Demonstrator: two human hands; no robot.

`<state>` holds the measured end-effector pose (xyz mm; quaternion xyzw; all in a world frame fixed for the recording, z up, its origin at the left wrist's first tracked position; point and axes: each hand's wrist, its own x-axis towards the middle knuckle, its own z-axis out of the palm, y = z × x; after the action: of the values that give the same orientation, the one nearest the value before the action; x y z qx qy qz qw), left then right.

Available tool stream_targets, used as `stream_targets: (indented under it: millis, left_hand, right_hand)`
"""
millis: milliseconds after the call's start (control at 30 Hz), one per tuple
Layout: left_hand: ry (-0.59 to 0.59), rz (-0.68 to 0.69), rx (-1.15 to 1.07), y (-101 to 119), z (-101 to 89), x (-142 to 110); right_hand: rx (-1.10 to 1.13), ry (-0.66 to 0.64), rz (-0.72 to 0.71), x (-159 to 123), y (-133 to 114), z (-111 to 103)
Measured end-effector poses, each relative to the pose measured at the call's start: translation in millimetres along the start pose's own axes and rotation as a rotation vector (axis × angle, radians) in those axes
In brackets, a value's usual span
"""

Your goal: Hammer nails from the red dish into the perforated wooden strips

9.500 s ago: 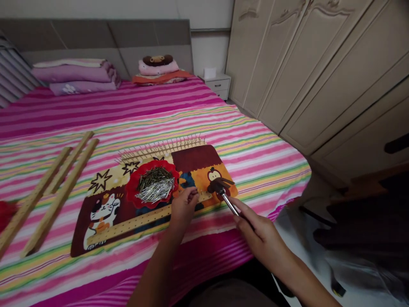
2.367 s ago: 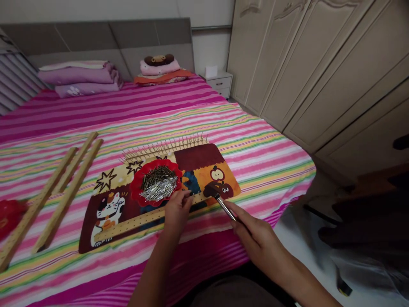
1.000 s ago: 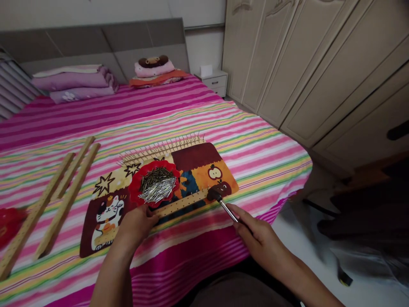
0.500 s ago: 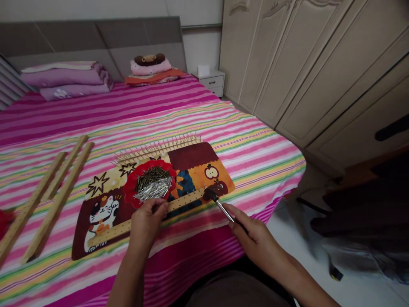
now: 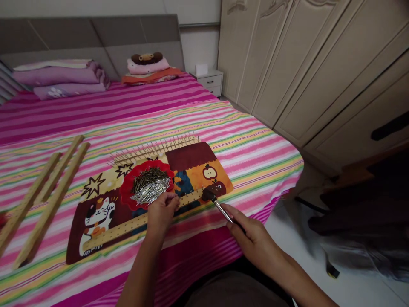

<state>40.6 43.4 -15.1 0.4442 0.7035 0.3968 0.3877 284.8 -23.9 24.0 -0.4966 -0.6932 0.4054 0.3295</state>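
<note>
A wooden strip with rows of small holes lies across a patterned mat. Over its middle my left hand is closed, thumb and fingers pinched together; whatever is between them is too small to make out. My right hand grips a hammer by its handle, the dark head lowered over the strip's right end. Some small nails stand in the strip near that head. Just behind my left hand, a red scalloped bowl holds a heap of loose nails, some silvery, some dark.
Behind the bowl lies another strip bristling with upright nails. Several wooden bars rest on the striped bedspread at the left. Folded bedding sits by the headboard; wardrobe doors stand at the right.
My left hand has moved to the right along the strip, away from the bowl's front and closer to the hammer head. My right hand keeps the hammer at the strip's right end.
</note>
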Motion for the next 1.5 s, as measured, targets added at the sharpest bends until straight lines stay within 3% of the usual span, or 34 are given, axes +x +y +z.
stream_targets:
  millis: [400, 633, 933, 1133, 1333, 1500]
  left_hand:
    - [0.008, 0.008, 0.181, 15, 0.2, -5]
    - [0.011, 0.127, 0.289, 2, 6.1, 1]
    - [0.102, 0.301, 0.320, -8, 10.7, -1]
    - [0.132, 0.346, 0.333, -11, 13.8, -1]
    - [0.109, 0.336, 0.374, -10, 15.3, 0]
    - [0.130, 0.327, 0.353, -10, 17.3, -3]
  right_hand:
    - [0.023, -0.031, 0.015, 0, 0, 1]
    - [0.025, -0.042, 0.003, 4, -8, 1]
    - [0.052, -0.099, -0.146, 31, -28, 12]
    - [0.019, -0.103, -0.278, 45, -32, 26]
    - [-0.023, -0.160, -0.200, 45, -27, 29]
    - [0.025, -0.077, -0.135, 29, -29, 17]
